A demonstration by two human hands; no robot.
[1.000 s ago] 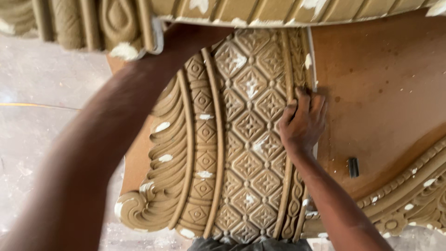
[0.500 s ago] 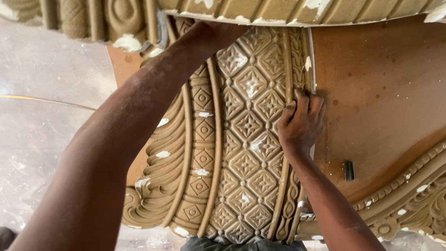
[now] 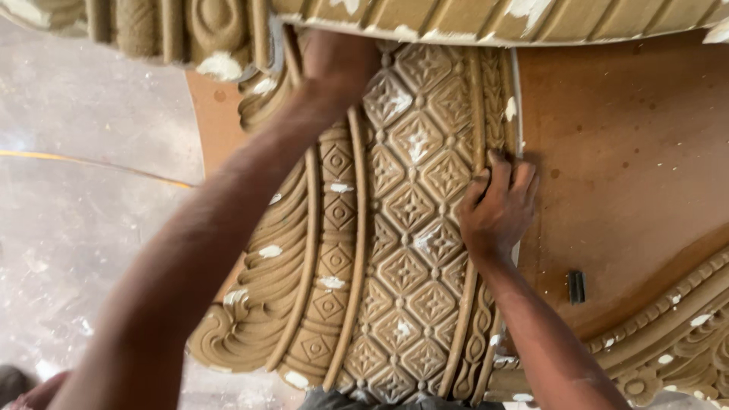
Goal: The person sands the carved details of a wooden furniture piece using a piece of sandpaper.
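Tan carved lattice-patterned moulding panel (image 3: 402, 228), long axis near-to-far: right hand (image 3: 497, 209) presses its right edge, fingers flat; left hand (image 3: 338, 64) at far end, grip unclear.

A long tan carved moulding panel (image 3: 410, 228), with a lattice of diamond flowers, beaded bands and a scroll at its lower left, lies on a flat reddish-brown board (image 3: 630, 152), and white filler spots are on many parts of it. The right hand (image 3: 497, 212) rests on the right edge of the panel with its fingers (image 3: 501, 168) curled on the rope-like border, while the left hand (image 3: 342, 61) reaches to the top of the panel, partly hidden under another carved tan moulding (image 3: 456, 19). A small dark rectangular piece (image 3: 576, 287) lies on the board, near a curved carved border (image 3: 668, 326), and a grey concrete floor (image 3: 83, 190) shows at the left.
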